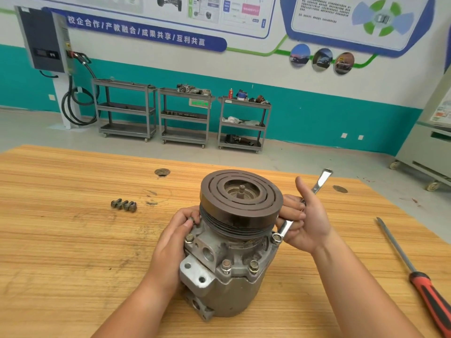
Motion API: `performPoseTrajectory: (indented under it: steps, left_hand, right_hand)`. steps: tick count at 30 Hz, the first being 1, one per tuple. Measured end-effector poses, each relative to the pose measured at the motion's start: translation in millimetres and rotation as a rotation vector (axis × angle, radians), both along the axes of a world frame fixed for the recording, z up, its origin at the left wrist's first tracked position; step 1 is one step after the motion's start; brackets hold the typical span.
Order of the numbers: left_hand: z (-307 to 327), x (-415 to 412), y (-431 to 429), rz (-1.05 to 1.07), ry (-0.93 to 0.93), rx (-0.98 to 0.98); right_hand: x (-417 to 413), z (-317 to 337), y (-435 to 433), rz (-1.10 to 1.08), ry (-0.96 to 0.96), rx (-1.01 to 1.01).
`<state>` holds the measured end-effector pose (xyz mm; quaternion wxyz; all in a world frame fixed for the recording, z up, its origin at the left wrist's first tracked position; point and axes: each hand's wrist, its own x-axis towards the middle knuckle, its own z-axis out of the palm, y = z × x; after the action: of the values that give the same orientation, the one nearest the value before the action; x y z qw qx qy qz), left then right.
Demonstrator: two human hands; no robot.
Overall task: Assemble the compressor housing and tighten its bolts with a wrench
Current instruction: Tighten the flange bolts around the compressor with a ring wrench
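The grey compressor housing (227,284) stands upright on the wooden table (61,240), its dark grooved pulley (240,201) on top. Several bolts sit in its flange. My left hand (175,237) pinches a bolt (190,219) at the flange's left side, under the pulley. My right hand (305,220) holds a silver wrench (319,181) against the housing's right side. The wrench's ring end sits over the right flange bolt (276,238), and its open end points up and away.
A few loose bolts (124,205) lie on the table to the left. A red-handled screwdriver (415,272) lies at the right edge. A round hole (162,172) is in the tabletop behind. Grey shelf carts (185,118) stand along the far wall.
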<state>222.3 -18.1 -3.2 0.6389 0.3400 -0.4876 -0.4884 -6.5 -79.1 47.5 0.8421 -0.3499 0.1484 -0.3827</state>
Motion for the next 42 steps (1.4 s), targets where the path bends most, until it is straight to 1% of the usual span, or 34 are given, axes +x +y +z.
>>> performPoseTrajectory:
  steps: [2,4,5,8,10,11,13,14,15,16,17,21,22,23,25,27,29,31,35,39,42]
  left_hand:
    - [0,0,0,0.002,-0.002,0.002]
    - [0,0,1,0.006,-0.002,0.004]
    - [0,-1,1,0.008,-0.005,0.002]
    - [-1,-1,2,0.013,-0.019,-0.004]
    - [-1,-1,1,0.016,-0.017,-0.001]
    - [-1,-1,1,0.014,-0.010,0.003]
    - [0,-1,1,0.002,0.012,0.016]
    - [0,-1,2,0.000,0.019,0.019]
    - [0,-1,2,0.002,0.018,0.018]
    - [0,0,2,0.003,0.014,0.014]
    - [0,-1,3,0.001,0.015,0.010]
    - [1,0,2,-0.006,0.023,0.006]
    - [1,-1,2,-0.011,0.027,0.006]
    - [1,-1,2,-0.018,0.031,0.005]
    - [1,-1,1,-0.021,0.032,-0.002]
    - [0,-1,1,-0.021,0.037,-0.003]
    - [0,0,1,-0.029,0.048,0.000]
    - [0,0,2,-0.038,0.063,-0.001]
    - [2,-1,1,-0.053,0.105,-0.025]
    - [4,-4,0,-0.044,0.156,-0.014]
    - [1,-4,0,-0.029,0.136,-0.015]
  right_hand:
    - [1,1,10,-0.165,0.060,0.002]
    - [2,2,25,-0.380,0.077,0.016]
    - [3,2,35,-0.493,0.082,-0.010]
    - [15,-2,68,-0.833,0.111,-0.172]
    - [28,-8,90,-1.036,0.164,-0.254]
    - [37,-12,100,-1.118,0.214,-0.288]
    - [56,-24,115,-1.270,0.418,-0.421]
    - [65,-28,120,-1.309,0.505,-0.523]
    - [74,-32,124,-1.315,0.544,-0.622]
    - [80,-34,127,-1.299,0.545,-0.679]
    - [84,-32,129,-1.284,0.526,-0.683]
    - [65,-9,128,-1.299,0.373,-0.621]
    - [56,-2,126,-1.273,0.313,-0.590]
    - [46,6,122,-1.213,0.243,-0.551]
    - [24,13,106,-1.005,0.121,-0.476]
    - [5,14,80,-0.808,0.083,-0.348]
    - [-5,10,52,-0.656,0.068,-0.211]
    - [-6,3,31,-0.520,0.011,-0.117]
    - [-4,-8,4,-0.287,-0.041,-0.074]
    - [-1,-10,-7,0.024,-0.111,-0.041]
    - [0,-3,-11,0.101,-0.045,-0.050]
